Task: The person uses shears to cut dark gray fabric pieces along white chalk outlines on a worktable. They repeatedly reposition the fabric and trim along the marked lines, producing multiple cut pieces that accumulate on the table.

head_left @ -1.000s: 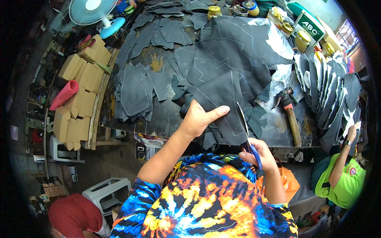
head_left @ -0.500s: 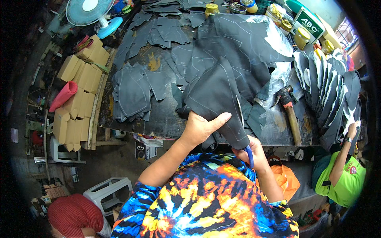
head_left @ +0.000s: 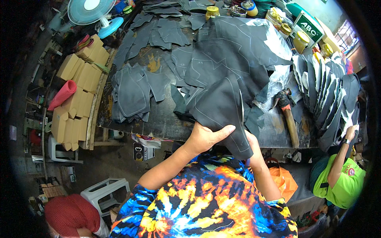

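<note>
A black leather piece (head_left: 216,101) with pale outline marks hangs over the table's near edge. My left hand (head_left: 206,137) is closed on its lower left side, thumb on top and fingers hidden underneath. My right hand (head_left: 254,144) is partly covered by the leather's narrow lower end. It holds a pair of scissors (head_left: 241,104), whose thin blade shows along the piece's right edge; the handles are almost wholly hidden. Beyond lies a large dark leather sheet (head_left: 234,51) with drawn outlines. Cut leather pieces (head_left: 133,91) are stacked to the left.
A hammer (head_left: 289,119) lies on the right of the dark table (head_left: 158,127), near a row of layered pieces (head_left: 327,87). A co-worker in a green shirt (head_left: 341,176) touches that row. Tan boxes (head_left: 73,101) and a fan (head_left: 91,10) stand left; jars (head_left: 301,39) stand far right.
The held leather and both hands have come slightly lower and to the right. The scissors' blue handle, visible before at my right hand, is now mostly covered by the leather.
</note>
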Available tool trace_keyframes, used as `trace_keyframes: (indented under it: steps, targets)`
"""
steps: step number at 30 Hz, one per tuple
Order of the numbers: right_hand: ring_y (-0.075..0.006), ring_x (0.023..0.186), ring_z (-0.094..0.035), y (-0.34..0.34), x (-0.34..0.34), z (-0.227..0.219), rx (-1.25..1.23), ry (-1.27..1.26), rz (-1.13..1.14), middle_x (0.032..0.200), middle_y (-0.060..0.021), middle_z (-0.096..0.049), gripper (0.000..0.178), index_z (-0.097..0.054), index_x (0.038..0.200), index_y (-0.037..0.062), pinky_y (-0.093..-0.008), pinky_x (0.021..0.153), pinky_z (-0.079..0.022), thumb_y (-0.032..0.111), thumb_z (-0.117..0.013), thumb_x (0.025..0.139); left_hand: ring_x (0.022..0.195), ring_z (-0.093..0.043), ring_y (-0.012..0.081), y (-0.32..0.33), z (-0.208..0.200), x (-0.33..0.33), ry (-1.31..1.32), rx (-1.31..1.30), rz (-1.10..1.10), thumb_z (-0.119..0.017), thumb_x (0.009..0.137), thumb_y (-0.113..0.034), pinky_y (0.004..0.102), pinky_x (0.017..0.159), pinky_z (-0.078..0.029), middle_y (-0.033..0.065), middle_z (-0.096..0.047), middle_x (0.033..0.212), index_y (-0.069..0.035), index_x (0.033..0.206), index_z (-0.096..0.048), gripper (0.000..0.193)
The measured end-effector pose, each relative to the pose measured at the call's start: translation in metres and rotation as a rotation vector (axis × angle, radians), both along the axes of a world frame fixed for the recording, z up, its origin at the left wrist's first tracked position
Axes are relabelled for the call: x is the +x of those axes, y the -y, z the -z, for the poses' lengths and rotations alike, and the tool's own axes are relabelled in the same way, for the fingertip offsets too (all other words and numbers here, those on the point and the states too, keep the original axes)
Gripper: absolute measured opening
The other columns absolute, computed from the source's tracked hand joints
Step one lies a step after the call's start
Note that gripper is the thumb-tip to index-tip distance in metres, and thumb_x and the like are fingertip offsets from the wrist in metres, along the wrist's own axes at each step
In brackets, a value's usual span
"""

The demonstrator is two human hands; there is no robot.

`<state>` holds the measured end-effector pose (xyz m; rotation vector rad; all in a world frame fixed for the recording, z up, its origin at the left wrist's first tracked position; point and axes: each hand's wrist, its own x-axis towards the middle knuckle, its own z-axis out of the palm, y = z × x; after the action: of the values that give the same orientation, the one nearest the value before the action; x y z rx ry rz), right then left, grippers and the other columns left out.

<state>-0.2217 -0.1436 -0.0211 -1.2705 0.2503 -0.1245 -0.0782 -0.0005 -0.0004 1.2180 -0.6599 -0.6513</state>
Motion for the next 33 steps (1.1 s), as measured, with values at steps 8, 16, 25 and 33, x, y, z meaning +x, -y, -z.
trace_keyframes:
  steps: [8, 16, 25, 33]
  targets:
    - [-0.0093, 0.101, -0.062, -0.001, -0.011, 0.003, -0.049, -0.019, -0.002, 0.112, -0.0027, -0.069, 0.040, -0.067, 0.122, -0.0016, -0.0255, 0.090, -0.050, 0.013, -0.078, 0.087, 0.108, -0.064, 0.0165, 0.005, -0.007, 0.008, -0.506, -0.330, -0.098, -0.075, 0.090, -0.003, 0.0320, 0.096, -0.051, 0.0071, -0.066, 0.122, 0.000, 0.128, -0.060, 0.041]
    - [-0.0122, 0.110, -0.061, 0.003, 0.008, 0.002, -0.094, 0.095, 0.018, 0.125, -0.0061, -0.066, 0.053, -0.055, 0.138, -0.0013, -0.0292, 0.098, -0.049, 0.024, -0.072, 0.094, 0.104, -0.066, 0.0156, 0.005, -0.006, 0.002, 0.065, -0.116, -0.193, -0.075, 0.090, -0.002, 0.0311, 0.094, -0.052, 0.0068, -0.069, 0.117, 0.000, 0.121, -0.065, 0.033]
    - [-0.0106, 0.105, -0.062, -0.001, -0.003, 0.004, -0.043, 0.043, 0.035, 0.116, -0.0041, -0.068, 0.044, -0.060, 0.131, -0.0025, -0.0283, 0.095, -0.049, 0.017, -0.072, 0.094, 0.110, -0.064, 0.0162, -0.002, 0.003, 0.007, 0.120, -0.096, -0.135, -0.075, 0.087, 0.002, 0.0320, 0.099, -0.050, 0.0074, -0.068, 0.123, 0.000, 0.127, -0.061, 0.042]
    - [-0.0058, 0.089, -0.054, 0.011, 0.010, -0.014, -0.045, -0.001, 0.003, 0.099, 0.0028, -0.059, 0.029, -0.061, 0.117, 0.0025, -0.0229, 0.083, -0.046, 0.013, -0.070, 0.092, 0.117, -0.061, 0.0178, -0.013, 0.000, 0.010, 0.130, -0.034, -0.029, -0.078, 0.085, 0.000, 0.0347, 0.104, -0.046, 0.0079, -0.065, 0.128, 0.000, 0.134, -0.057, 0.054]
